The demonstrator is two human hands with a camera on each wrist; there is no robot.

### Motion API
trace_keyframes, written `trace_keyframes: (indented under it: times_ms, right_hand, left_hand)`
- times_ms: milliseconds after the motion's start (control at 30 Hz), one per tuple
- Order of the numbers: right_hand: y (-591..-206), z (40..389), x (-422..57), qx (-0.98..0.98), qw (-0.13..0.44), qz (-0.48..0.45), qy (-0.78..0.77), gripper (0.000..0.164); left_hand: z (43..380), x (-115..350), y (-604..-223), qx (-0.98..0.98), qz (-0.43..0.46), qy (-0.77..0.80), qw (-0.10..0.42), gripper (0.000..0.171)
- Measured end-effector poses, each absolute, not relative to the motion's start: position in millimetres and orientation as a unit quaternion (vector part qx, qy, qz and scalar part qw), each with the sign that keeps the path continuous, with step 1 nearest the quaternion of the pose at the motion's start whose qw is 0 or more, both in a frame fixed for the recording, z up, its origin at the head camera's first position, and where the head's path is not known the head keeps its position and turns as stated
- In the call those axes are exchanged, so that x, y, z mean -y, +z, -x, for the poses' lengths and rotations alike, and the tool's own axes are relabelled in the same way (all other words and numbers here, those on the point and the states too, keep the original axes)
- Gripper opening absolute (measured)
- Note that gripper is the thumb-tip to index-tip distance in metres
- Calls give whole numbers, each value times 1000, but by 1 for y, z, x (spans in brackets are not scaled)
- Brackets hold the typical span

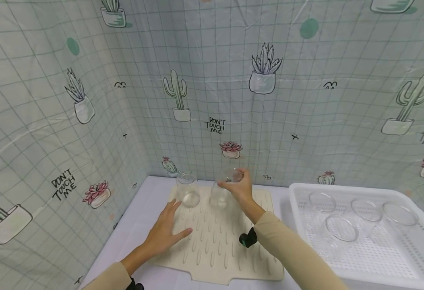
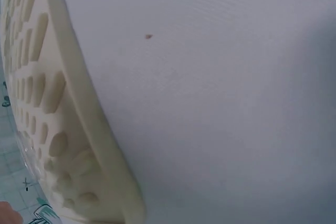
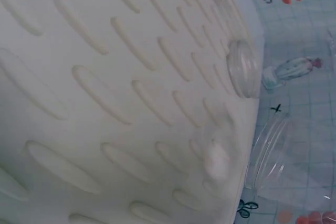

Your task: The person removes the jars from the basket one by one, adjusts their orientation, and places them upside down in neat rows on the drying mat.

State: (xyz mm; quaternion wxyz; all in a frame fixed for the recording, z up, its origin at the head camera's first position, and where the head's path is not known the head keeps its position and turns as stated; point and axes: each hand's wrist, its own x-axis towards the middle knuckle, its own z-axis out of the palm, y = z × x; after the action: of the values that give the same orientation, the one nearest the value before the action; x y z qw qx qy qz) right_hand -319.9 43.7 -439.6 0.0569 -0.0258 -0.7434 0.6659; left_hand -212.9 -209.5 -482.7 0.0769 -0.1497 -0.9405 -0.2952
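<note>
Toward the back of a beige ridged drying mat (image 1: 206,241), my right hand (image 1: 240,187) grips a clear glass (image 1: 219,197) near its upper part. Whether its base rests on the mat or hovers just over it, I cannot tell. A second clear glass (image 1: 187,191) stands on the mat to the left, and the right wrist view shows that glass (image 3: 244,69) near the mat's far edge. My left hand (image 1: 164,233) is over the mat's left side, fingers straight and thumb spread, holding nothing. Its fingertips are close to the left glass; contact is unclear.
A white perforated plastic basket (image 1: 295,213) sits on the right, with several clear glasses (image 1: 342,228) inside. White cloth (image 1: 125,245) covers the table. Behind and to the left hangs a cactus-print curtain (image 1: 212,80), close to the mat's back edge.
</note>
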Motion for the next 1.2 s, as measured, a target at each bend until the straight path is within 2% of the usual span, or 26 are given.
trace_keyframes:
  times_ms: [333, 600, 867, 1200]
  right_hand:
    - [-463, 321, -39, 784, 53, 16, 619, 83]
    - [-467, 323, -32, 785, 55, 1, 617, 85]
    - [-472, 322, -24, 794, 59, -30, 604, 93]
    - [-470, 322, -17, 816, 69, -76, 568, 84]
  left_hand:
    - [201, 211, -503, 956, 181, -231, 12, 88]
    - [194, 212, -509, 955, 179, -235, -31, 86]
    - [192, 212, -512, 955, 175, -234, -54, 86]
    - [193, 213, -515, 955, 191, -224, -49, 87]
